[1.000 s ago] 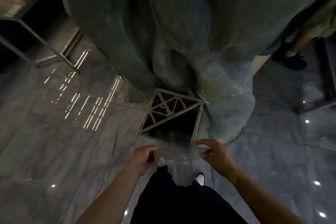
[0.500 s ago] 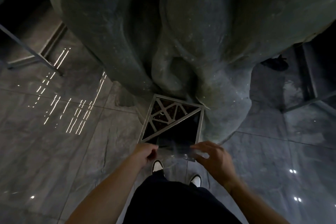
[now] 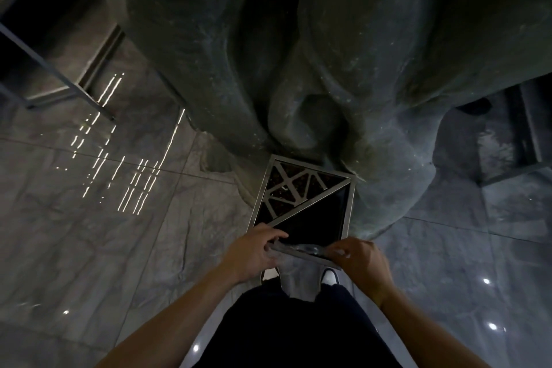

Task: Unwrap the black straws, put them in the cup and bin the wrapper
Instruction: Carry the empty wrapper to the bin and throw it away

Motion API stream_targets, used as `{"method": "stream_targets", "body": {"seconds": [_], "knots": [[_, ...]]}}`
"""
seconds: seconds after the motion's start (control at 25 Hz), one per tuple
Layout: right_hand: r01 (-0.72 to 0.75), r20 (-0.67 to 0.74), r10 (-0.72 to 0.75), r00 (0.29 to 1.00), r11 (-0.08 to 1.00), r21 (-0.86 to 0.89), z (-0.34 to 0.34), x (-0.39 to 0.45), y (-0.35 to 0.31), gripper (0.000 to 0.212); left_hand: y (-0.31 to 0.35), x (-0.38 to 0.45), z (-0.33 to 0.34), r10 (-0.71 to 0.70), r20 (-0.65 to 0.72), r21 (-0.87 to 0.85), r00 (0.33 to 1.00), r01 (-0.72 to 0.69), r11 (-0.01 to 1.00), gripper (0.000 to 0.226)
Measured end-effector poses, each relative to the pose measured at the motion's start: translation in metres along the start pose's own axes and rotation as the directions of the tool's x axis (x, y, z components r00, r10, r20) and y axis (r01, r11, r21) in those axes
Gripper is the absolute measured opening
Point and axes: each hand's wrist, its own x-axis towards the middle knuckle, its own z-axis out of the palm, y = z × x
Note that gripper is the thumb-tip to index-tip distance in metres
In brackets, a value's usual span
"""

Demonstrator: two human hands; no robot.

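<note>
Wrapper held at the bin's near edge
Left hand point(image 3: 254, 251) and right hand point(image 3: 360, 263) each pinch the clear wrapper point(image 3: 298, 248) (stretched between them) at the bin's point(image 3: 348, 209) six o'clock rim.

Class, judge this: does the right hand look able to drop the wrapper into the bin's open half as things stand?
Probably yes: the right hand holds the wrapper at the bin rim, and nothing covers that dark opening.
</note>
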Motion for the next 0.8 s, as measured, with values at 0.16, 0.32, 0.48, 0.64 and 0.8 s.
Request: {"method": "stream_targets", "body": {"seconds": [0.16,0.32,0.48,0.64,0.8], "knots": [[0.010,0.074,-0.008,0.997,1.000,-0.017,-0.002,0.008,0.010,0.014,0.010,0.001,0.011,0.072,-0.186,0.124,0.980,-0.049,0.991,0.027],[0.102,0.080,-0.093,0.992,0.988,-0.117,-0.008,0.014,0.018,0.023,0.015,0.006,0.023,0.132,-0.253,0.232,0.958,-0.072,0.970,0.024],[0.208,0.111,-0.190,0.976,0.961,-0.180,-0.010,0.018,0.027,0.020,0.016,0.010,0.032,0.127,-0.238,0.301,0.963,-0.051,0.952,0.028],[0.253,0.128,-0.226,0.966,0.928,-0.275,-0.008,0.029,0.035,0.020,0.010,0.010,0.039,0.123,-0.261,0.293,0.958,-0.043,0.955,0.027],[0.348,0.169,-0.305,0.937,0.835,-0.427,-0.002,0.036,0.035,0.007,0.004,0.008,0.043,0.148,-0.265,0.304,0.953,-0.062,0.950,0.026]]}}
